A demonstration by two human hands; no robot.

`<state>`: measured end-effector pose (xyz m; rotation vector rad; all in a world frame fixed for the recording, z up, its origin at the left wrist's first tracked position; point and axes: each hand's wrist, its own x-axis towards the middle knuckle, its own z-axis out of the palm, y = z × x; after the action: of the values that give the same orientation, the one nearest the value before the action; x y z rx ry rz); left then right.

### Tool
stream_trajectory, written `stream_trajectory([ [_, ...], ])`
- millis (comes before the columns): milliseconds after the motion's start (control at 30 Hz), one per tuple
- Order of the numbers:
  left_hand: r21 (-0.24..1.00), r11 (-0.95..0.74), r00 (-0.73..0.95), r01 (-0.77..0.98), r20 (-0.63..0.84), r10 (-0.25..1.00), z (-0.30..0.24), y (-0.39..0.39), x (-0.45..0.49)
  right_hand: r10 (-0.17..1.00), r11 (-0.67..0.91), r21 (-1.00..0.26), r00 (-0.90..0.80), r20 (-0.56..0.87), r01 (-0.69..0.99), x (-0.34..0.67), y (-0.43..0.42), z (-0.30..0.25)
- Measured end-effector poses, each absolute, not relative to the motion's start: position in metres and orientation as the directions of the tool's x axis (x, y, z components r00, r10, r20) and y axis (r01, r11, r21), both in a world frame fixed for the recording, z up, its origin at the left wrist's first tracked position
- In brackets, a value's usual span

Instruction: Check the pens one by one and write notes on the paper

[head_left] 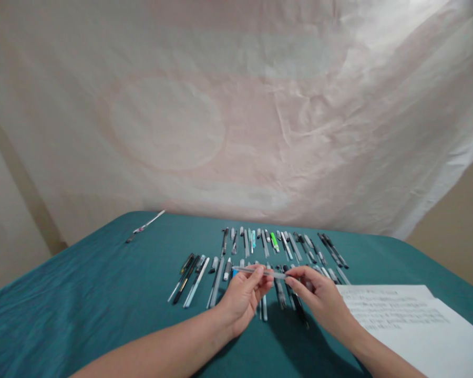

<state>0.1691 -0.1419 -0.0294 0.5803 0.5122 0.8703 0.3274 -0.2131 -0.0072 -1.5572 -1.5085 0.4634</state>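
1. Clear pen [276, 274]: held level above the near row, its narrow end to the left; the barrel looks translucent, though blur makes it hard to say what is inside.
2. Left hand [248, 290]: thumb and fingers nearly closed, pinching the pen around its middle.
3. Right hand [319, 293]: thumb and forefinger brought together on the pen's right end, the remaining fingers curled.
4. Near row of pens [216, 282]: lies below and around the hands, partly hidden by them; dark and pale pens sit at its left, with small caps just beyond some barrels.
5. Far row of pens [287, 247]: runs across behind the hands, mostly grey, clear and black, with a bright green piece [274, 242] near the middle.
6. Slim item [144, 228]: lies slantwise, well apart from both rows, near the counter's far left edge.
7. Paper sheets [402, 331]: white, overlapping, lying to the right of the right hand, with lines of writing too small to read.
8. Counter [102, 299]: covered in teal cloth, wrinkled at the left.
9. Pale sheet [236, 115]: hangs creased behind the counter, marked by a faint pinkish ring; a brownish wall [461, 220] shows at the right.
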Motion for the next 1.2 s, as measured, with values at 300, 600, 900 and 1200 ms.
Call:
stream_trajectory([
  [300, 0.679, 0.504, 0.579, -0.534, -0.142, 0.803, -0.0264, -0.1451, 0.1681, 0.956, 0.091, -0.840, 0.188, 0.224, 0.536, 0.3274, -0.2120, -0.0068],
  [600, 0.649, 0.518, 0.531, -0.558, -0.201, 0.823, -0.0231, -0.1407, 0.1683, 0.979, 0.017, -0.915, 0.181, 0.098, 0.403, 0.3284, -0.2104, -0.0082],
  [900, 0.667, 0.529, 0.567, -0.525, -0.189, 0.802, -0.0250, -0.1436, 0.1685, 0.969, 0.093, -0.827, 0.142, 0.205, 0.554, 0.3304, -0.2099, -0.0121],
  [1200, 0.653, 0.535, 0.551, -0.536, -0.210, 0.808, -0.0222, -0.1408, 0.1689, 0.976, 0.122, -0.829, 0.084, 0.199, 0.546, 0.3324, -0.2099, -0.0126],
])
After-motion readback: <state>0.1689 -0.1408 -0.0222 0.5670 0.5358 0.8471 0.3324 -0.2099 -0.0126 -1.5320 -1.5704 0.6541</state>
